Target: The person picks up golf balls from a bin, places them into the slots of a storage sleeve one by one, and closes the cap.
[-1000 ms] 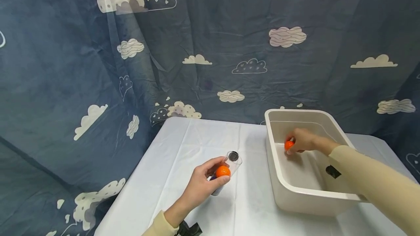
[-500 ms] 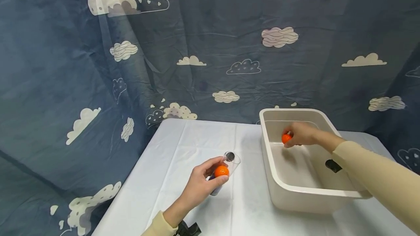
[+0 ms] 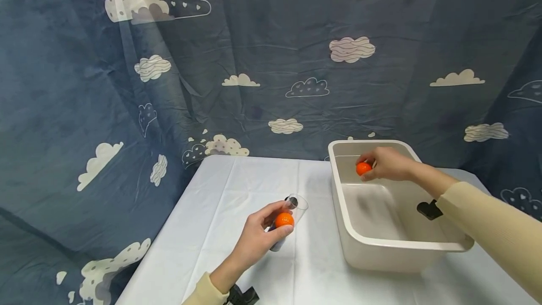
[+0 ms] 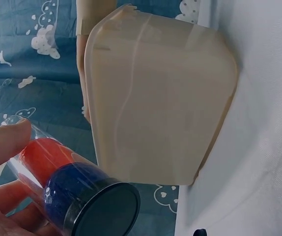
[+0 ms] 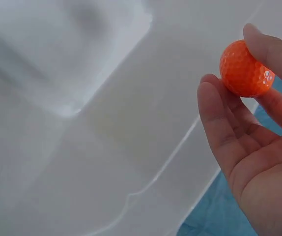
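Observation:
My left hand (image 3: 258, 236) grips a clear tube (image 3: 299, 210), tilted, above the white table. An orange ball (image 3: 284, 220) sits inside it. In the left wrist view a blue ball (image 4: 72, 189) lies between that orange one and the tube's dark end (image 4: 109, 211). Over the inside of the beige bin (image 3: 381, 254), my right hand (image 3: 391, 164) pinches another orange ball, a dimpled golf ball (image 5: 245, 69), between thumb and fingers. The golf ball is up near the bin's far left wall, clear of its floor.
A small dark round object (image 3: 292, 202) shows at the tube's mouth, partly seen through the clear wall. The bin stands on the right of the white-covered table (image 3: 237, 192). Behind hangs a dark blue cloud-patterned curtain (image 3: 254, 112).
My right hand has lifted the golf ball up from low in the bin. My left hand keeps its hold on the tube. The whole head view has shifted slightly.

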Motion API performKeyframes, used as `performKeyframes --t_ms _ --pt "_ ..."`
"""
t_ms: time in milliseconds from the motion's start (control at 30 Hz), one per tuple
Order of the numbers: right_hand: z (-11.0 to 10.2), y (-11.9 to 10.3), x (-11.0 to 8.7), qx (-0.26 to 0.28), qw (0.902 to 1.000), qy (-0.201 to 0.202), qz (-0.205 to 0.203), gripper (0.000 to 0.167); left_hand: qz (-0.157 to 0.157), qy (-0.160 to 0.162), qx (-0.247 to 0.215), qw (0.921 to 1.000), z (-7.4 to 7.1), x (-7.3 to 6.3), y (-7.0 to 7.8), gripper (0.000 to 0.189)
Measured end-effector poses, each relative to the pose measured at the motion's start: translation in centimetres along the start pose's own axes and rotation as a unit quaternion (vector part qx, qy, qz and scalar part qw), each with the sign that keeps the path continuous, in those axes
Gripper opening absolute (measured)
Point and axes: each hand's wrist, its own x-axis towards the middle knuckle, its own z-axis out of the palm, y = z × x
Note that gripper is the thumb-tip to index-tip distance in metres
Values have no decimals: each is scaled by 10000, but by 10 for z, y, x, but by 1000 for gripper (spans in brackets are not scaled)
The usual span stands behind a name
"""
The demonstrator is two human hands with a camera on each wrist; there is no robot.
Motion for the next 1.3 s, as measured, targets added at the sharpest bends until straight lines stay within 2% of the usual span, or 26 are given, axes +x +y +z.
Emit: performKeyframes --t_ms 200,467,600,933,1167,1300 --pt "-8 -13 -8 232 9995 198 25 39 -88 -17 -63 9999 0 1 1 49" --pt "-24 -32 -24 432 9976 319 430 49 -33 40 -56 10000 1 3 0 47" --pt "-30 -39 -28 480 9967 476 457 49 -23 34 -65 10000 1 4 0 48" --pt "-33 -67 -38 712 9952 606 303 50 5 52 -143 9999 3 4 1 48" --pt "-28 -93 -45 728 9948 689 -201 47 214 46 -155 9996 4 5 0 46" --pt "-24 -106 -46 1061 9915 621 -430 49 224 14 -195 9996 4 5 1 46"
